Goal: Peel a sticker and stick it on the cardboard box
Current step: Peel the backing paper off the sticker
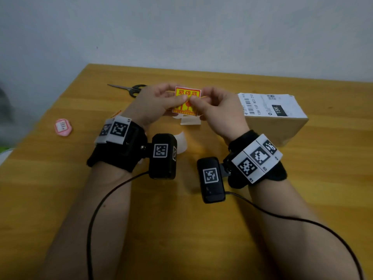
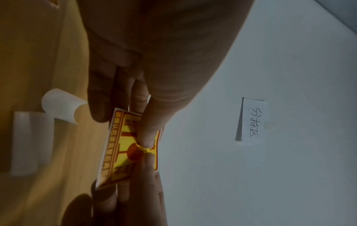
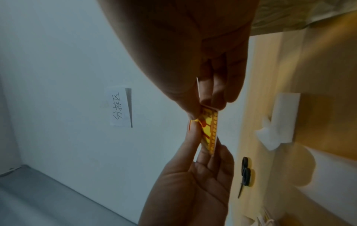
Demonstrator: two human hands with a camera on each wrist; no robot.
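- Here, the square yellow-and-red paper sticker is held up above the wooden table, between both hands, still on its white backing
- The left hand pinches it at the middle, thumb on the printed face, fingers behind
- The right hand pinches it the same way (thumb tips nearly meet)
- The brown cardboard box with a white shipping label sits just right of the right hand, apart from the sticker

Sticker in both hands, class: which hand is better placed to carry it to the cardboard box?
Right, probably. The right hand already pinches the sticker, and the cardboard box lies on its side. The left hand also pinches the sticker but would have to cross over.
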